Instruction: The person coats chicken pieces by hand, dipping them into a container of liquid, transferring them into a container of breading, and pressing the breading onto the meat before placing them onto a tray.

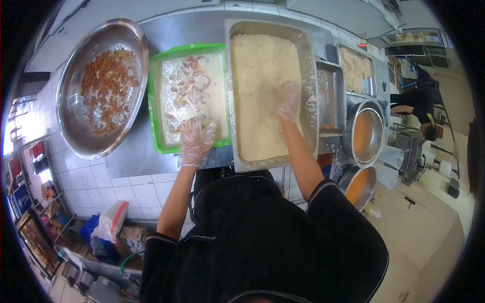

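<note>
I see the left hand (194, 139), in a thin clear glove, at the near end of the green tray (152, 101), its grip spread wide with the fingertips down in the white batter; I cannot tell whether a piece lies under them. Pale curled pieces (189, 83) sit in that batter, towards the far half of the tray. Just right of it stands a deep steel pan (229, 76) filled with crumbs (260, 60), and the gloved right hand (288, 101) is down on the crumbs near the pan's right wall; it is blurred, so I cannot tell its grip. Both containers rest side by side on the steel worktop (131, 156). To the left, a round steel bowl (65, 113) holds brown bits (103, 88). Right of the crumb pan is a smaller steel pan (331, 96), and beyond it two pots (366, 134) of orange liquid. Far right, another person (419, 103) bends over.
</note>
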Demonstrator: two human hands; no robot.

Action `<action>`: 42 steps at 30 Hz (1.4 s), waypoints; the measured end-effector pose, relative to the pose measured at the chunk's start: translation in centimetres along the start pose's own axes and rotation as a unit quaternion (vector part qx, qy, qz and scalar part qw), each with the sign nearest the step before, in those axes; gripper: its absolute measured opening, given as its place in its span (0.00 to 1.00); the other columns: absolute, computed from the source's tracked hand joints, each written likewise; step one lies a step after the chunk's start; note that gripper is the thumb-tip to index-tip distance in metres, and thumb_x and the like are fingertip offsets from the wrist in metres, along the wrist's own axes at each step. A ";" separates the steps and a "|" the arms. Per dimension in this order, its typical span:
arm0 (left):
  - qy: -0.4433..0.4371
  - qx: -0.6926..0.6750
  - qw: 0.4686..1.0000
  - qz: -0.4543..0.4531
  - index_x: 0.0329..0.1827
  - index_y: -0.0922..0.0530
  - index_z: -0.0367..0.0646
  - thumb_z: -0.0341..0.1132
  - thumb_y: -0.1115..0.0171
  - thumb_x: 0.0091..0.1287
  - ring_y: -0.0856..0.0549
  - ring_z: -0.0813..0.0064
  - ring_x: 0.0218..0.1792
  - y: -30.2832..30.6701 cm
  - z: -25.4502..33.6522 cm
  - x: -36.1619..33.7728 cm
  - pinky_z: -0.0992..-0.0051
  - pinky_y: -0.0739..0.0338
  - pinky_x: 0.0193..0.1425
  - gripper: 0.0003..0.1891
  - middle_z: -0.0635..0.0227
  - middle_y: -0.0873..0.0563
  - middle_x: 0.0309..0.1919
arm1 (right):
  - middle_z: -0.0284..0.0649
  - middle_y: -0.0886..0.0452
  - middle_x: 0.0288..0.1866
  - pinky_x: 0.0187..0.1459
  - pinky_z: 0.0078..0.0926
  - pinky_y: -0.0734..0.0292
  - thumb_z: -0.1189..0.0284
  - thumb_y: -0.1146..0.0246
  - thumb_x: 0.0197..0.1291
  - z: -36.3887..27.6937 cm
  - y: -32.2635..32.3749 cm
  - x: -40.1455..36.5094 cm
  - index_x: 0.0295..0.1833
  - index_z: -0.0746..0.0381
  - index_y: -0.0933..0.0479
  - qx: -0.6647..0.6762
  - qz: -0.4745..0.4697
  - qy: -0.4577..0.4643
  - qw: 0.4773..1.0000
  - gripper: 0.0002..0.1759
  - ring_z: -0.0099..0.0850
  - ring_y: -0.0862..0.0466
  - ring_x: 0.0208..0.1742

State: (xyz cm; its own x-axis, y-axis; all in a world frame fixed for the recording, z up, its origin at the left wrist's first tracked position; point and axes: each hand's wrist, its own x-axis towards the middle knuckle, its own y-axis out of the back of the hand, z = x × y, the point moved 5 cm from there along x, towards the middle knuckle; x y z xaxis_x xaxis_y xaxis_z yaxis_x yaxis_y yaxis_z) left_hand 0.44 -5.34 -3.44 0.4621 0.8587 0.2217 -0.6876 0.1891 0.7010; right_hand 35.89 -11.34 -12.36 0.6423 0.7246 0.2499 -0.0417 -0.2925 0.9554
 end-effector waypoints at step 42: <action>-0.040 -0.001 0.999 -0.012 0.58 0.22 0.40 0.42 0.32 0.66 0.16 0.45 0.49 -0.8 -1.7 -1.3 0.49 0.23 0.57 0.22 0.48 0.16 0.50 | 0.49 0.13 0.51 0.55 0.40 0.19 0.63 0.26 0.58 4.1 16.7 4.3 0.57 0.60 0.17 0.262 -0.188 0.156 0.934 0.23 0.42 0.14 0.52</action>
State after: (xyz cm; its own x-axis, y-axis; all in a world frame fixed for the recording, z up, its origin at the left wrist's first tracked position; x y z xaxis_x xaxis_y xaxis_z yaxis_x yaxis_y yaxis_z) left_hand -0.56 -5.79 -5.49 0.5210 0.8137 0.2579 -0.6767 0.2095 0.7059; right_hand 41.09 -15.63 4.04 0.2784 0.9602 0.0245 0.5739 -0.1867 0.7973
